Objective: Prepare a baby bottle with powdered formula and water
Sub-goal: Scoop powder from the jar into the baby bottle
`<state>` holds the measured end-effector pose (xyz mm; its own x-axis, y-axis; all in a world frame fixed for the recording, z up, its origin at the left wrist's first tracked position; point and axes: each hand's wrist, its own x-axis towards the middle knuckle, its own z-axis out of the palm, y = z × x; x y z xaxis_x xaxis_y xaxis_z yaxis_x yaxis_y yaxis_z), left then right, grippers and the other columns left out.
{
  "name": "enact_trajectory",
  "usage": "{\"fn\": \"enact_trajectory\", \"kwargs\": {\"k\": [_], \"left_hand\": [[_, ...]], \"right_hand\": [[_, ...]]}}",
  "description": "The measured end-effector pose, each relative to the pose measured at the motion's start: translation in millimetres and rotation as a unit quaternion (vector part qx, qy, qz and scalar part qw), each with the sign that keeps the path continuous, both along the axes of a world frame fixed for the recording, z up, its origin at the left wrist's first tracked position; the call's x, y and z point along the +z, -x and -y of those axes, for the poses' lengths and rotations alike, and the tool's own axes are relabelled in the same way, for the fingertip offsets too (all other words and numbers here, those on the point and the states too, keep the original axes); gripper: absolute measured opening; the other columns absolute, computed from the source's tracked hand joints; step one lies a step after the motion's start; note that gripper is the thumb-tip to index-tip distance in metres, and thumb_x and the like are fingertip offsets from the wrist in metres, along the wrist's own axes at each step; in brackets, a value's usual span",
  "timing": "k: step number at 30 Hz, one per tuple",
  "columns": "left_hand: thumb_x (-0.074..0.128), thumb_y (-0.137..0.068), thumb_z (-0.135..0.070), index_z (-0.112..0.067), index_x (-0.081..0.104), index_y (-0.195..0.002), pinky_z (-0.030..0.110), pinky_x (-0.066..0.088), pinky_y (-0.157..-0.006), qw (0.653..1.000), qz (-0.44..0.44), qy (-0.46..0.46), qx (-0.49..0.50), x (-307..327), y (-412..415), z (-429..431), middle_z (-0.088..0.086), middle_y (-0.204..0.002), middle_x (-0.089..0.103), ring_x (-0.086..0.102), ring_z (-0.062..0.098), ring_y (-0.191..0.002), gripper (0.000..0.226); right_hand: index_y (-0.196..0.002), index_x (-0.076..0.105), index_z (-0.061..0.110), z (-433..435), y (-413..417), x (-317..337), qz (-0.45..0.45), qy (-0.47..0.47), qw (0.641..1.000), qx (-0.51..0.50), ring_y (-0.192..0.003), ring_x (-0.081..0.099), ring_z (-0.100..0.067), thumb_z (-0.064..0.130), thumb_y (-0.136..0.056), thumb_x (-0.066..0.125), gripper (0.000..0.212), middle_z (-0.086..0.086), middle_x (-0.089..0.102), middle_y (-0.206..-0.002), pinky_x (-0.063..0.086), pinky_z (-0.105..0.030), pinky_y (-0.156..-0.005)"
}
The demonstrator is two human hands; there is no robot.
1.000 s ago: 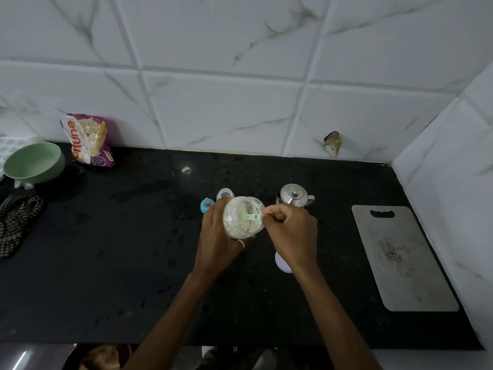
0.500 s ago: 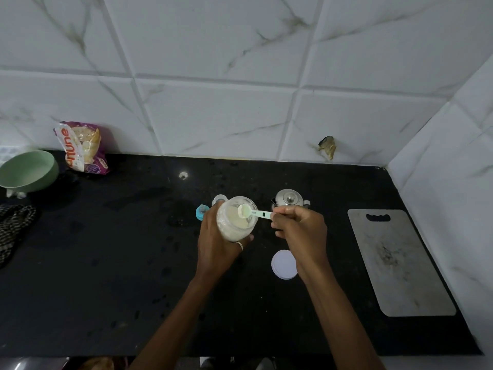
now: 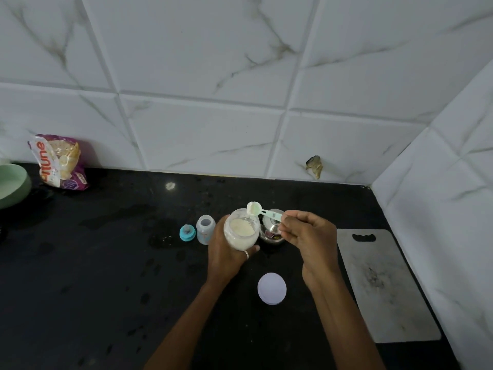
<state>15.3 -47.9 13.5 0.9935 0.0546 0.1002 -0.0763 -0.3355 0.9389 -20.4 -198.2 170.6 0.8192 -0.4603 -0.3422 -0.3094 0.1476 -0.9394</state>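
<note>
Black counter, tiled corner. We hold the formula jar (image 3: 241,232) tilted in our left hand (image 3: 226,252), fingers wrapped round its body, mouth open toward us, pale powder inside. Our right hand (image 3: 306,233) pinches the handle of the green scoop (image 3: 253,208) between thumb and fingertips; the bowl sits just above the jar's far rim and seems to carry powder, though we cannot tell how level it is.

The baby bottle (image 3: 205,229) stands uncapped on the counter just left of the jar, its blue teat ring (image 3: 186,232) beside it. A steel kettle (image 3: 270,232) stands behind the jar, partly hidden. The jar's white lid (image 3: 271,288) lies nearer us.

Step in hand, as we judge it: measuring powder, scoop just clear of the jar. Next move calls for carrying the scoop level to the left, over the narrow bottle mouth, and tipping it cleanly. A spill on the counter is the risk.
</note>
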Motion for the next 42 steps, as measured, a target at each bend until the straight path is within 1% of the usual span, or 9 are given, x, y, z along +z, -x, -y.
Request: {"fn": "enact_trajectory", "kwargs": {"k": [6, 11, 16, 20, 22, 27, 32, 39, 42], "left_hand": [[0.102, -0.051, -0.036, -0.032, 0.054, -0.131, 0.024, 0.051, -0.101, 0.999, -0.046, -0.005, 0.016, -36.2, -27.4, 12.8, -0.021, -0.125, 0.061, 0.060, 0.001, -0.118, 0.093], [0.103, -0.052, -0.032, -0.030, 0.052, -0.133, 0.022, 0.045, -0.101, 0.997, -0.067, -0.003, 0.026, -55.3, -37.7, 19.8, -0.024, -0.124, 0.054, 0.055, 0.000, -0.119, 0.096], [0.103, -0.052, -0.030, -0.024, 0.054, -0.134, 0.012, 0.039, -0.097, 0.996, -0.084, -0.003, 0.020, -64.1, -43.5, 22.0, -0.021, -0.125, 0.055, 0.054, 0.000, -0.119, 0.095], [0.103, -0.053, -0.027, -0.024, 0.054, -0.133, -0.001, 0.036, -0.092, 0.996, -0.087, 0.004, 0.009, -67.1, -43.9, 20.8, -0.031, -0.119, 0.052, 0.052, -0.017, -0.111, 0.094], [0.103, -0.053, -0.028, -0.025, 0.054, -0.132, -0.003, 0.035, -0.094, 0.996, -0.088, 0.006, 0.007, -67.0, -44.3, 19.5, -0.030, -0.121, 0.053, 0.052, -0.017, -0.112, 0.093], [0.102, -0.052, -0.032, -0.021, 0.050, -0.138, 0.006, 0.039, -0.102, 0.995, -0.095, 0.005, 0.007, -72.6, -46.1, 19.1, -0.009, -0.135, 0.057, 0.055, -0.001, -0.124, 0.102], [0.103, -0.054, -0.028, -0.016, 0.039, -0.149, 0.037, 0.043, -0.117, 0.992, -0.118, 0.027, 0.026, -70.2, -36.3, 18.6, -0.001, -0.149, 0.051, 0.050, 0.016, -0.139, 0.116], [0.093, -0.074, -0.024, -0.020, 0.029, -0.160, 0.036, 0.036, -0.123, 0.983, -0.173, 0.004, 0.058, -55.4, 14.4, 7.0, 0.001, -0.164, 0.037, 0.036, 0.017, -0.152, 0.108], [0.088, -0.081, -0.024, -0.021, 0.034, -0.157, 0.040, 0.041, -0.120, 0.976, -0.194, -0.016, 0.100, -48.7, 34.2, -10.0, 0.001, -0.161, 0.042, 0.042, 0.018, -0.147, 0.094]], "right_hand": [[-0.094, 0.077, 0.012, 11.6, -11.2, -0.9, -0.003, -0.034, 0.999, -0.036, -0.082, 0.077, -0.018, 0.000, -0.089, 0.073, 0.013, -0.006, 0.080, -0.084, 0.061, -0.027, -0.073], [-0.100, 0.076, 0.007, 15.6, -17.0, -10.5, -0.012, -0.043, 0.998, -0.052, -0.086, 0.078, -0.020, 0.000, -0.090, 0.072, 0.013, -0.009, 0.080, -0.089, 0.059, -0.026, -0.073], [-0.098, 0.076, 0.006, 16.0, -19.5, -18.4, -0.024, -0.055, 0.996, -0.060, -0.082, 0.078, -0.018, -0.001, -0.089, 0.072, 0.012, -0.011, 0.080, -0.090, 0.059, -0.022, -0.069], [-0.097, 0.076, 0.006, 14.7, -20.6, -21.4, -0.033, -0.063, 0.996, -0.062, -0.081, 0.077, -0.017, -0.001, -0.089, 0.071, 0.011, -0.010, 0.080, -0.089, 0.059, -0.023, -0.069], [-0.096, 0.076, 0.007, 13.5, -21.5, -21.7, -0.034, -0.067, 0.995, -0.063, -0.078, 0.077, -0.015, 0.000, -0.089, 0.072, 0.011, -0.009, 0.080, -0.087, 0.059, -0.023, -0.068], [-0.094, 0.076, 0.009, 12.0, -22.5, -21.7, -0.037, -0.071, 0.995, -0.063, -0.077, 0.077, -0.014, 0.000, -0.088, 0.072, 0.011, -0.008, 0.080, -0.086, 0.059, -0.025, -0.070], [-0.095, 0.076, 0.009, 9.8, -21.4, -19.5, -0.037, -0.073, 0.995, -0.058, -0.078, 0.077, -0.015, -0.001, -0.089, 0.072, 0.012, -0.008, 0.080, -0.089, 0.059, -0.026, -0.071], [-0.096, 0.076, 0.008, 2.9, -18.9, -14.0, -0.025, -0.085, 0.995, -0.035, -0.086, 0.076, -0.019, -0.001, -0.089, 0.071, 0.012, -0.012, 0.079, -0.095, 0.059, -0.027, -0.075], [-0.093, 0.077, 0.008, -1.9, -18.2, -11.0, -0.024, -0.095, 0.995, -0.022, -0.084, 0.074, -0.020, -0.002, -0.090, 0.071, 0.012, -0.013, 0.079, -0.094, 0.059, -0.027, -0.073]]}}
